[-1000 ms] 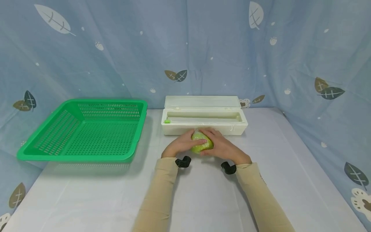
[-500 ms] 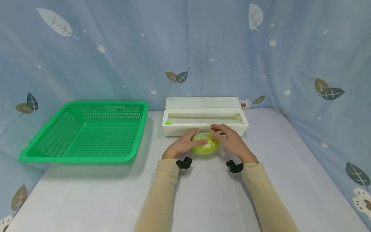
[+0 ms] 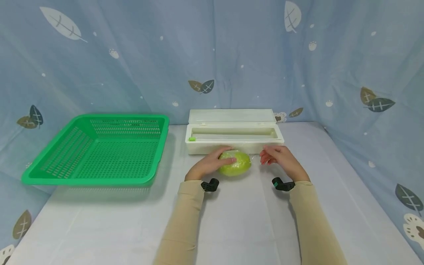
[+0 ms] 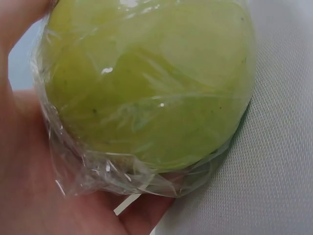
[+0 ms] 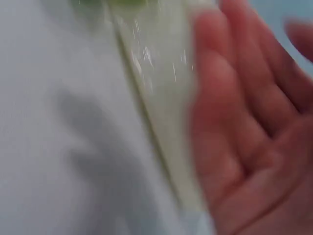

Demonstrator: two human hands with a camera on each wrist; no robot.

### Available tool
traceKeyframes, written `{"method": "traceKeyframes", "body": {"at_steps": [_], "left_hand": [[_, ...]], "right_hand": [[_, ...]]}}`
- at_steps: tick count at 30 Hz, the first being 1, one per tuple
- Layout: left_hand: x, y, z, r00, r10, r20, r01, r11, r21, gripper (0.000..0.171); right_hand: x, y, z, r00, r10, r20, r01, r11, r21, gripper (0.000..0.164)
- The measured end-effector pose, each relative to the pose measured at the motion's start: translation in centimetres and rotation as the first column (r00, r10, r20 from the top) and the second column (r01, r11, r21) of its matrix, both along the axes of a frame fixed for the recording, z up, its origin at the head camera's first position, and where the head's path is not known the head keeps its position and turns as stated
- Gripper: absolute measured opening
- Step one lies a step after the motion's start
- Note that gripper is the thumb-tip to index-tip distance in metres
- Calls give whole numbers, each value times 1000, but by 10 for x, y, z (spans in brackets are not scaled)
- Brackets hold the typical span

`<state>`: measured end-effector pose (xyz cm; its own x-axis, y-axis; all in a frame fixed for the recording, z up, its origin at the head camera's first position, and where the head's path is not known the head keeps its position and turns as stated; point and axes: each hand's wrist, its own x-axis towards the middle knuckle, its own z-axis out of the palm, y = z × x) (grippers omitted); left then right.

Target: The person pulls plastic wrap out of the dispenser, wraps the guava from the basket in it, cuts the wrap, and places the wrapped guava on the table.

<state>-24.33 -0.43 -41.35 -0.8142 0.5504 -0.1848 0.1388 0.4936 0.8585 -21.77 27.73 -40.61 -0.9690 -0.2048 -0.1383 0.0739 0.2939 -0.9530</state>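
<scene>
A yellow-green oval fruit (image 3: pixel 236 163) in clear plastic film lies on the white cloth, in front of a white cling film box (image 3: pixel 235 148). My left hand (image 3: pixel 208 165) grips its left end, the thumb over the top. Up close in the left wrist view, crumpled film (image 4: pixel 115 171) gathers at the end of the fruit beside the palm. To the right, apart from the fruit, is my right hand (image 3: pixel 282 159), its fingers loosely bent. Film glints in front of the box in the right wrist view, where the hand is blurred and no hold on film shows.
The cling film box has its lid (image 3: pixel 232 116) raised and a green slider (image 3: pixel 192 139) at the left of its front edge. A green plastic basket (image 3: pixel 150 179) stands on the left. Blue leaf-patterned cloth (image 3: pixel 232 55) hangs behind the table.
My right hand has come off the fruit and moved to the right. More of the fruit's right end now shows. The left hand stays on the fruit.
</scene>
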Motion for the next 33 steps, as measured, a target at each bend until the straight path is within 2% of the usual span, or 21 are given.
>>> {"method": "traceKeyframes", "body": {"at_steps": [2,4,7,12,15,19,23,29,31,33], "left_hand": [[0,0,1,1000,4,2,-4,1000,9,57],[1,0,1,1000,4,4,-4,1000,22,56],[2,-1,-1,1000,7,14,-8,999,40,56],[1,-1,-4,1000,12,6,-13,997,75,53],[8,-2,10,1000,-2,10,1,996,84,51],[16,-3,28,999,-47,18,45,994,95,50],[10,-4,21,997,-71,19,68,989,131,46],[-2,-2,-1,996,-80,-31,84,987,138,41],[-3,-1,-2,996,-78,-45,84,987,136,41],[-3,0,-1,996,-77,-54,84,987,136,42]], "right_hand": [[0,6,-5,992,78,102,-77,997,-21,50],[1,7,-9,970,151,190,-143,988,-56,47],[0,5,-15,934,237,266,-214,970,-113,47],[0,1,-19,918,237,319,-186,966,-181,54],[0,0,-20,919,247,309,-167,950,-264,56],[0,-12,-24,955,177,239,-73,918,-389,50],[-2,-30,-27,980,39,194,54,890,-453,44],[-1,-39,-29,989,16,147,69,829,-555,45],[-1,-40,-30,990,-14,138,88,832,-547,46],[-1,-42,-31,989,-85,122,135,856,-499,47]]}}
